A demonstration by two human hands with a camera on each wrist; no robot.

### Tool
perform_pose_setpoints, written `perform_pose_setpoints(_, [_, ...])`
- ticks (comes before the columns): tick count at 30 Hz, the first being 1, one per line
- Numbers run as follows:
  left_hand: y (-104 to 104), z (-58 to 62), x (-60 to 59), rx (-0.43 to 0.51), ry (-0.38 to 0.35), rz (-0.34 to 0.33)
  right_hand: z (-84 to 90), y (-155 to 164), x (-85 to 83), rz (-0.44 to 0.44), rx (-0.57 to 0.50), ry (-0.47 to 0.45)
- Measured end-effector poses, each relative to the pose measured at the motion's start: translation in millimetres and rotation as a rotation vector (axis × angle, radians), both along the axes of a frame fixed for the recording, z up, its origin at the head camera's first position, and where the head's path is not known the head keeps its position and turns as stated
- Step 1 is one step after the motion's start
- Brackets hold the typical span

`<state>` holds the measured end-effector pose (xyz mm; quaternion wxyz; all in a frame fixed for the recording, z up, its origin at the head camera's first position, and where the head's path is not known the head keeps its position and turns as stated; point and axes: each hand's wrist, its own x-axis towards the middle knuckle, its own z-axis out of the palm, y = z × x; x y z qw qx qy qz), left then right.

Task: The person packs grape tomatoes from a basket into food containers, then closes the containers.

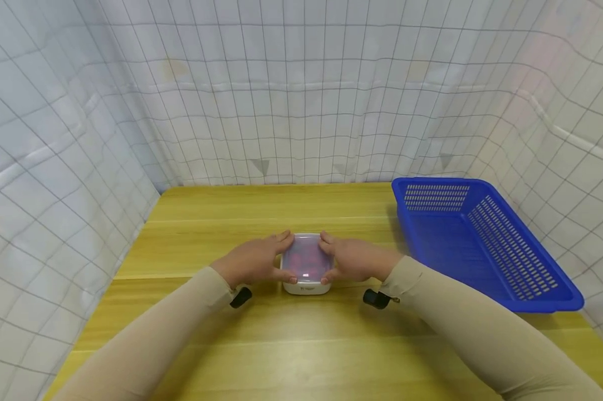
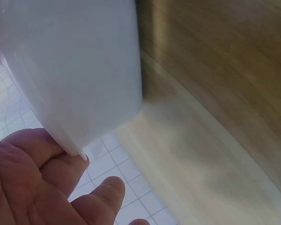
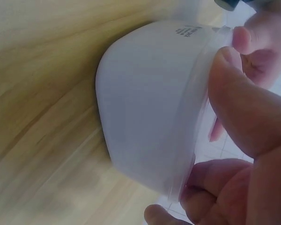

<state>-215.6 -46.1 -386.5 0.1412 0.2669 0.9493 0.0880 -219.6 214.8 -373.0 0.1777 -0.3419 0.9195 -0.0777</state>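
1. A small white box (image 1: 307, 266) with a clear lid (image 1: 307, 257) is set on the wooden counter (image 1: 301, 345), to the left of the blue basket (image 1: 481, 239) and well apart from it.
2. The box's left side is gripped by the left hand (image 1: 253, 262), fingers curled over the lid's edge.
3. The box's right side is gripped by the right hand (image 1: 353, 260), thumb pressed on the lid's rim (pink contents are seen through the lid).
4. A gridded white sheet (image 1: 301, 94) is hung behind the basket.

Left grip (image 1: 253, 260) and right grip (image 1: 353, 259) curled, facing inward.
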Motion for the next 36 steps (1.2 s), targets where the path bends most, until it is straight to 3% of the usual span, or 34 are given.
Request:
perform_pose_setpoints(9, [-5.9, -7.4, 4.5, -0.015, 0.029, -0.049, 0.6, -4.3, -3.4, -0.009, 0.075, -0.034])
perform_pose_setpoints(21, [-5.3, -5.9, 9.9, 0.005, 0.030, -0.053, 3.9, -13.8, -3.1, -0.029, 0.157, 0.120])
perform_pose_setpoints(28, [-3.0, -6.3, 8.6, 0.013, 0.022, -0.057, 8.7, -15.8, 0.2, -0.066, 0.220, 0.134])
perform_pose_setpoints(36, [-2.4, -7.3, 9.9, 0.022, 0.021, -0.051, 8.4, -10.8, 3.0, -0.043, 0.201, 0.118])
